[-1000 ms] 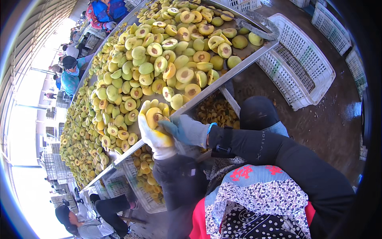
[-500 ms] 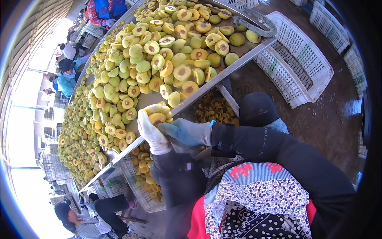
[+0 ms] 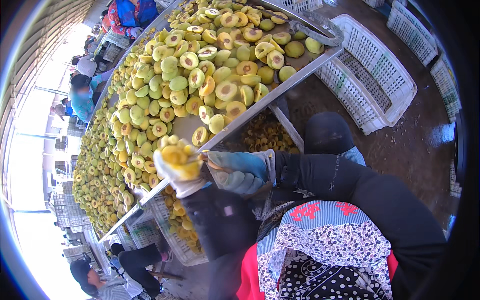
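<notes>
My left hand (image 3: 174, 167), in a white glove, is closed around several yellow fruit halves (image 3: 176, 154); they are smeared by motion. Just right of it, my right hand (image 3: 240, 169) wears a blue-grey glove with the fingers curled. Between its thumb and fingers is a thin small tool (image 3: 203, 157) with a brownish part, its tip at the fruit; the exact kind is unclear. Both hands are over the near metal edge of a sorting table (image 3: 280, 89), heaped with halved green-yellow stone fruit (image 3: 175, 82), some showing brown pits or hollows.
White plastic crates (image 3: 367, 75) stand on the wet floor to the right. Below the table, another crate (image 3: 189, 257) holds yellow fruit pieces, with more pieces (image 3: 267, 135) beside my knee. A person (image 3: 107, 277) sits at lower left; other people (image 3: 82, 100) work across the table.
My left hand has moved slightly left and turned, showing the fruit halves in it more fully. The right hand has drawn a little apart from it, uncovering the thin tool.
</notes>
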A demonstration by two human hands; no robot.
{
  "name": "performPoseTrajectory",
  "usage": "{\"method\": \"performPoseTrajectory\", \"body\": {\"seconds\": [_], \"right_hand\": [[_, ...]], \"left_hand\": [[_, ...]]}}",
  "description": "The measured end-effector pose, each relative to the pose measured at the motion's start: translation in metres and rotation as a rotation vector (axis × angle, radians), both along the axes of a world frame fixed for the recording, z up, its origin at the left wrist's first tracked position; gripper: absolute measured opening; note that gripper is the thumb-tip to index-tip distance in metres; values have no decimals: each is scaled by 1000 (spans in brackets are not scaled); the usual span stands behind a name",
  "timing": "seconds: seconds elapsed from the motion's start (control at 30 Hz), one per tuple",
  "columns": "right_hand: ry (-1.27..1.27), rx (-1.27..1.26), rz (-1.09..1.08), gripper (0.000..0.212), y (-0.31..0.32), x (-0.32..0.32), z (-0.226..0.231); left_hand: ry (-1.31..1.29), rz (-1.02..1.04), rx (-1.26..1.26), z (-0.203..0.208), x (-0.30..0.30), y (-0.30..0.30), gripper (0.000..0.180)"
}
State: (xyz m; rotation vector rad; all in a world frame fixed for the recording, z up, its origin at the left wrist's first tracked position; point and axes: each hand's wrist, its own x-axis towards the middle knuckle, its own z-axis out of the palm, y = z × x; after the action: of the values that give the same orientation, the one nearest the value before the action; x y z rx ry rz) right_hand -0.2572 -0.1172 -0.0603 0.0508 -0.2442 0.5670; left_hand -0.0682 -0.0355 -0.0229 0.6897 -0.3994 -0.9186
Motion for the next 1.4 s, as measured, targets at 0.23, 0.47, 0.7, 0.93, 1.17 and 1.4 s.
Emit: {"method": "performPoseTrajectory", "body": {"seconds": [0.23,0.47,0.7,0.93,1.17,1.4], "right_hand": [[223,-540,-307,62,-1,-7,11],[245,-1359,-752,51,10,20,-6],[224,-1523,-1156,37,13,30,-3],[252,-1643,-1157,40,-5,29,18],[199,-1685,-1225,51,3,29,8],[240,-1716,-1149,55,3,28,17]], "left_hand": [[-721,1032,970,33,62,89,36],[-1190,481,1316,-11,125,-2,70],[-870,292,1093,-44,129,-25,45],[-522,59,463,20,3,-27,35],[-183,192,211,17,-54,-30,39],[-124,256,216,4,-54,-31,40]]}}
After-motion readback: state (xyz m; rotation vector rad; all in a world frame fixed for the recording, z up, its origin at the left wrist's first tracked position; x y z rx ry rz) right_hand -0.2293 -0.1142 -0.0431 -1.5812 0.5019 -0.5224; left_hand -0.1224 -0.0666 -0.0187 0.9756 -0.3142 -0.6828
